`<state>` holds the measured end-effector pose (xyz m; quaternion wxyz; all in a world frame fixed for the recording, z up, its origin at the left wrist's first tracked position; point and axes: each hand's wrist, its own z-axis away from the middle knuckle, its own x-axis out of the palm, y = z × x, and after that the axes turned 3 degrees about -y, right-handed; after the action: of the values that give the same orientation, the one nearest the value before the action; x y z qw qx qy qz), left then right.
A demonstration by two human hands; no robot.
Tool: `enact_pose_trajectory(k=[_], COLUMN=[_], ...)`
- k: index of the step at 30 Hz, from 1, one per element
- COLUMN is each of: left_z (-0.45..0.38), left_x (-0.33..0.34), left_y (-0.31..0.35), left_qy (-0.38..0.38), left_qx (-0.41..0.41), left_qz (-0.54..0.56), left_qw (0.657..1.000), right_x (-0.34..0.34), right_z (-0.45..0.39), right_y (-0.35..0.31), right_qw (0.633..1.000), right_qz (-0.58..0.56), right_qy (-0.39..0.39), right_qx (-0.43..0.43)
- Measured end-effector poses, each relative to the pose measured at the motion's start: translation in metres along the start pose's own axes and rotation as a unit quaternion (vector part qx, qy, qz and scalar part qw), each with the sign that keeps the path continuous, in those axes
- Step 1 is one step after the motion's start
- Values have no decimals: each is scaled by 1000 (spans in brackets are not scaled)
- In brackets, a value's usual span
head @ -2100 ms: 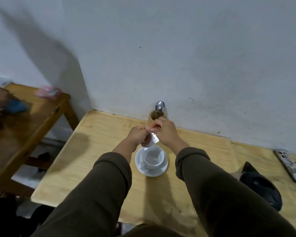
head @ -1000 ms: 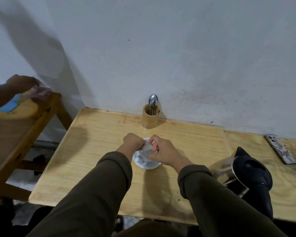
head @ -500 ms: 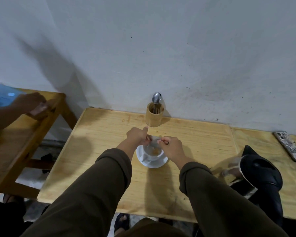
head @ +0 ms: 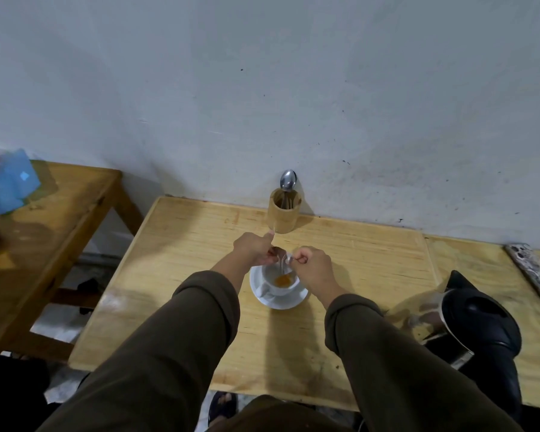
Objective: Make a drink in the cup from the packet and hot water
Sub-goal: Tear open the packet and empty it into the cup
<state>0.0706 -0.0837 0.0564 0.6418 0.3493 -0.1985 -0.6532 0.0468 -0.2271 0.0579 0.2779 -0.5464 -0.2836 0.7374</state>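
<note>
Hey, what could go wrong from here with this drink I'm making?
Both hands, left hand and right hand, pinch the packet over the small cup; orange powder might miss and land on the saucer. The kettle stands by your right sleeve, so an elbow could knock it.

We take this for a plain room in a home, perhaps a kitchen corner: a scuffed white wall [head: 262,88], a bare plywood table [head: 340,260] pushed against it, and a second wooden table [head: 60,213] alongside. A bamboo holder [head: 283,215] (one spoon [head: 288,179] upright in it), an electric kettle [head: 477,322] and a phone [head: 533,269] suggest everyday domestic use.
</note>
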Motion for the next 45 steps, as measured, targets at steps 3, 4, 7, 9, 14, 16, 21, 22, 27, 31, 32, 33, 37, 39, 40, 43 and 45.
enact_pose_trajectory(k=[3, 4, 7, 9, 14, 16, 21, 22, 27, 31, 32, 33, 37, 39, 40, 43, 45], left_z=[-1, -2, -2, -1, 6, 10, 10, 11, 11, 11, 11, 10, 7, 2, 0, -9, -14], left_x=[1, 1, 0, -3, -14, -19, -29, -31, -48, -65, -68, -71, -81, -84, -85, -85, -84], left_y=[0, -1, -3, -3, -4, -5, -10, -12, -28, -44, -48, -53, -75, -86, -91, -103, -109], left_qy=[-7, -7, -17, -22, -66, -81, -50, -39, 60, 121, 121, 118, 100, 86, 79, 64, 58], left_qx=[1, 4, 6, 1, -10, 1, 44, 55, 84, 82, 81, 77, 68, 68, 69, 78, 85], left_qz=[15, 15, 17, 25, 85, 124, 175, 182, 128, 20, 2, -16, -95, -124, -140, -178, -191], left_qw=[1000, 1000, 1000, 999, 994, 989, 982, 981, 987, 989, 989, 990, 988, 986, 985, 979, 976], right_x=[3, 3, 4, 4, -6, -10, -3, 0, 27, 59, 67, 74, 101, 115, 121, 131, 135], right_z=[-1, -2, -4, -6, -11, -11, -10, -10, -10, -10, -10, -9, -3, -2, 1, 4, 6], right_y=[0, 0, 1, 2, 0, -3, -22, -27, -51, -63, -66, -67, -67, -65, -65, -67, -68], right_qw=[1000, 1000, 1000, 1000, 999, 1000, 991, 989, 976, 992, 997, 998, 984, 973, 967, 947, 937], right_qz=[-3, 0, -4, -2, 0, -16, -126, -139, -207, -110, -50, 3, 137, 186, 212, 279, 315], right_qy=[6, 6, -4, -20, -32, -8, 42, 40, 20, -7, -17, -22, -84, -112, -125, -147, -146], right_qx=[0, 3, 4, -13, -29, -25, 13, 21, 65, 55, 57, 60, 73, 75, 67, 58, 51])
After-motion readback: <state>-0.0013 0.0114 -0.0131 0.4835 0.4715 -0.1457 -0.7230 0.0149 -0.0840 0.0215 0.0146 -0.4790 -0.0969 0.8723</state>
